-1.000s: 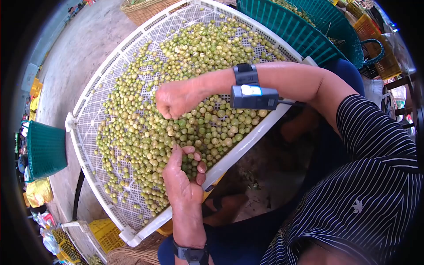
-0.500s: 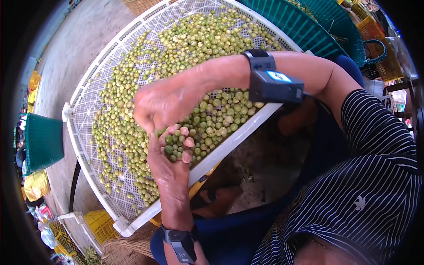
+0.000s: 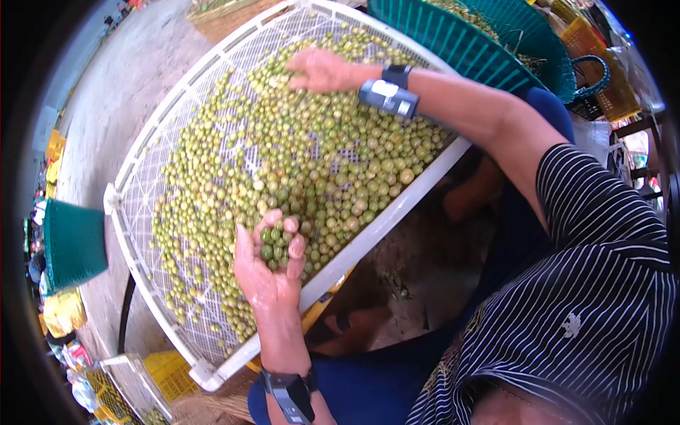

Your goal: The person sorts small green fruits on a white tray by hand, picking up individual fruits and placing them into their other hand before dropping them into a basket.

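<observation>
My left hand (image 3: 268, 283), palm up with curled fingers, cups several small round green fruits (image 3: 276, 244) above the near side of a white mesh tray (image 3: 386, 221). Those in the palm look darker green than most on the tray. Toward the far side of the tray, my right hand (image 3: 320, 69) reaches over the loose yellow-green fruits (image 3: 248, 202), its thumb and fingertips slightly apart just above or touching them. Nothing shows between those fingers. Both wrists wear dark strapped devices.
A teal basket (image 3: 453, 39) with more fruits stands beyond the tray's right side. Another teal basket (image 3: 74, 241) is on the floor at left. A yellow crate (image 3: 170, 375) sits at lower left, and a woven basket (image 3: 237, 20) stands behind the tray.
My right hand has moved from over my left palm, up and right to the tray's far side. My left hand still cups green fruits, its palm now uncovered.
</observation>
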Demonstrator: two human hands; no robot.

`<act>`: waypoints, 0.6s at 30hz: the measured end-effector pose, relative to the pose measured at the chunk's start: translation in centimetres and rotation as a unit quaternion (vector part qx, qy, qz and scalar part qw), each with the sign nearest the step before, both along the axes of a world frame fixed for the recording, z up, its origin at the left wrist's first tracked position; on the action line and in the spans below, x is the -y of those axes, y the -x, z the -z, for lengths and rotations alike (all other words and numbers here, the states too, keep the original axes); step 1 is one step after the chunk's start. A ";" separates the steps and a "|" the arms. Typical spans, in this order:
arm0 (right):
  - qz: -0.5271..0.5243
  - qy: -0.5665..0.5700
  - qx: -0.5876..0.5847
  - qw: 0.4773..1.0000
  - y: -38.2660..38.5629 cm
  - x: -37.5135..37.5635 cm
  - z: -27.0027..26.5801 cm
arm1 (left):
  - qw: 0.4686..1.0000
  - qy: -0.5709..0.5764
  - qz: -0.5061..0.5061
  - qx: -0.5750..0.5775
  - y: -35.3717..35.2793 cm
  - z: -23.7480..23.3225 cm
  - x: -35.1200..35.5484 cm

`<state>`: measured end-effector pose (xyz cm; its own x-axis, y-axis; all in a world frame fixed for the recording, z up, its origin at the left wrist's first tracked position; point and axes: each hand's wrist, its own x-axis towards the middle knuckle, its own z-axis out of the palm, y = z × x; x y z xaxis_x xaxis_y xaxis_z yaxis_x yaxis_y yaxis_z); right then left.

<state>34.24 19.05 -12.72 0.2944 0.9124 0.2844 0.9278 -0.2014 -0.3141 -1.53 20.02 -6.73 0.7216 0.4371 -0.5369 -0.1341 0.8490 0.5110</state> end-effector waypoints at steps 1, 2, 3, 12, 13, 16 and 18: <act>-0.006 -0.065 -0.028 0.997 1.8 0.3 0.6 | 1.000 -0.001 -0.003 -0.012 -0.1 -0.2 0.1; -0.047 -0.053 -0.029 0.997 2.9 -0.2 0.8 | 1.000 -0.006 -0.008 -0.015 -0.2 -0.4 0.1; -0.085 -0.039 -0.033 0.995 4.3 -0.7 1.2 | 1.000 -0.009 -0.011 -0.021 -0.2 -0.5 0.2; -0.269 -0.128 -0.033 0.954 21.5 1.0 -0.5 | 0.997 -0.067 -0.030 -0.030 0.8 -1.3 -1.3; -0.279 -0.090 -0.039 0.955 22.1 1.9 -1.2 | 0.997 -0.067 -0.027 -0.030 1.0 -1.5 -1.5; -0.312 -0.106 -0.016 0.944 22.7 4.9 -1.9 | 0.993 -0.081 -0.064 -0.051 1.5 -2.3 -1.9; -0.312 -0.093 -0.036 0.945 21.4 6.4 -2.7 | 0.993 -0.084 -0.069 -0.053 1.7 -2.5 -1.9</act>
